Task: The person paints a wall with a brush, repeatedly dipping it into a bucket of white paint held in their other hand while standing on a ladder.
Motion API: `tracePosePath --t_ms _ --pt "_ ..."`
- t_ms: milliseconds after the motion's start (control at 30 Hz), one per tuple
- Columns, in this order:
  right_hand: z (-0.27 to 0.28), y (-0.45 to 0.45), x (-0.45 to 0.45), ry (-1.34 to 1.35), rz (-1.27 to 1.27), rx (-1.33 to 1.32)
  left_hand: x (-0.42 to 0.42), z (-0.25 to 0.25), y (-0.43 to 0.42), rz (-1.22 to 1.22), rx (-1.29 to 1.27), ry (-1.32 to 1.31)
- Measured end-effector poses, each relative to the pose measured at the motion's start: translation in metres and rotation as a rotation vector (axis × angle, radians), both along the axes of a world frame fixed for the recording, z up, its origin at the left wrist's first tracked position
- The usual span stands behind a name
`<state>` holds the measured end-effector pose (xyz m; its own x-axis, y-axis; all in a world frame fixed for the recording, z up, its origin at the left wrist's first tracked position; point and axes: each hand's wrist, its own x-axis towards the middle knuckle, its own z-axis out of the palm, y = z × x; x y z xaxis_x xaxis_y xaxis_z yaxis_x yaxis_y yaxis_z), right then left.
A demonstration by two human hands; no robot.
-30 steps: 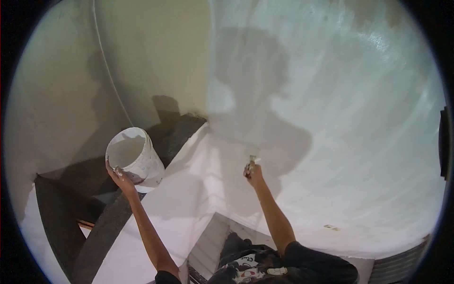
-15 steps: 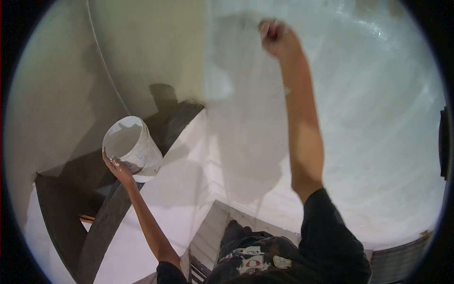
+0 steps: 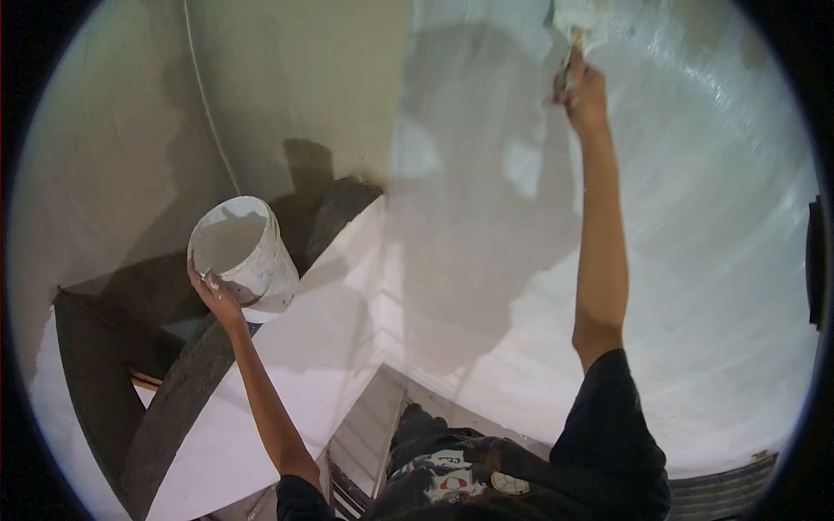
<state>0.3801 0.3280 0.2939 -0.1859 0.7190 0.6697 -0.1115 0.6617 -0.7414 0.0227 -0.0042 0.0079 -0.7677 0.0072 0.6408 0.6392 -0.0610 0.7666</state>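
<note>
A: Where is the bucket (image 3: 276, 273) to be found, and how is it held?

B: It is held by the left hand (image 3: 221, 302), above the dark ledge (image 3: 178, 391), tilted with its mouth turned toward the camera. The fingers are curled at the near side of the rim. Whether part of the weight is borne by the ledge cannot be told.

A: And the brush (image 3: 579, 24)?

B: That is held high up in the right hand (image 3: 584, 94). The fingers are closed narrowly round the handle, and the bristle end is set against the pale wall (image 3: 695, 260).

A: How is the bucket expected to handle?

B: Its side is judged to be stiff plastic, not easily broken. Its weight cannot be judged, since the depth of any contents is not shown. Some slipperiness is to be expected, as the hand and the outside are smeared. The rim is best gripped, with the base supported from below, because tipping is invited by a one-sided hold.

A: The brush too?

B: It is judged light, stiff in the handle and soft at the bristles; it is best grasped near the neck.
</note>
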Motion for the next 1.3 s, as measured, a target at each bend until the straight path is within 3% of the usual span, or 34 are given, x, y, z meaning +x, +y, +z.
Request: tracePosePath --t_ms 300,367,433,533,567,700,800,867,933,1000,1100,1167,1300 --pt "-0.251 0.011 0.014 -0.086 -0.117 -0.247 0.002 -0.001 0.001 -0.022 0.031 -0.031" --pt "-0.289 -0.004 0.015 -0.113 -0.136 -0.427 0.002 0.001 0.000 -0.029 0.036 -0.028" --pt "-0.342 -0.010 0.022 -0.233 -0.216 -0.364 0.003 0.002 0.001 -0.050 0.036 0.004" --pt "-0.431 -0.021 0.035 -0.356 -0.174 -0.471 0.007 0.007 0.001 -0.050 0.031 0.009" --pt "-0.440 -0.038 0.034 -0.376 -0.154 -0.624 0.007 0.006 0.001 -0.050 0.028 0.018" --pt "-0.441 -0.069 0.026 0.003 0.163 -1.125 -0.003 -0.002 -0.001 -0.032 0.021 0.048" --pt "-0.407 -0.064 0.008 0.312 0.253 -1.187 -0.002 -0.002 0.000 -0.030 0.033 0.024" --pt "-0.342 -0.059 -0.008 0.480 0.208 -1.145 0.002 0.000 0.000 -0.029 0.033 0.017" --pt "-0.298 -0.038 -0.016 0.535 0.295 -0.954 0.003 0.002 -0.002 -0.019 0.019 0.036" --pt "-0.231 -0.044 -0.029 0.478 0.409 -0.783 0.000 -0.001 -0.003 -0.001 0.010 0.037" --pt "-0.120 -0.066 -0.058 0.390 0.373 -0.698 -0.004 -0.008 -0.002 0.011 0.006 0.033" --pt "-0.063 -0.056 -0.076 0.319 0.381 -0.427 -0.010 -0.013 -0.001 0.010 0.012 0.023" --pt "0.051 -0.039 -0.104 0.299 0.324 -0.140 -0.011 -0.011 -0.004 0.001 0.010 0.014"
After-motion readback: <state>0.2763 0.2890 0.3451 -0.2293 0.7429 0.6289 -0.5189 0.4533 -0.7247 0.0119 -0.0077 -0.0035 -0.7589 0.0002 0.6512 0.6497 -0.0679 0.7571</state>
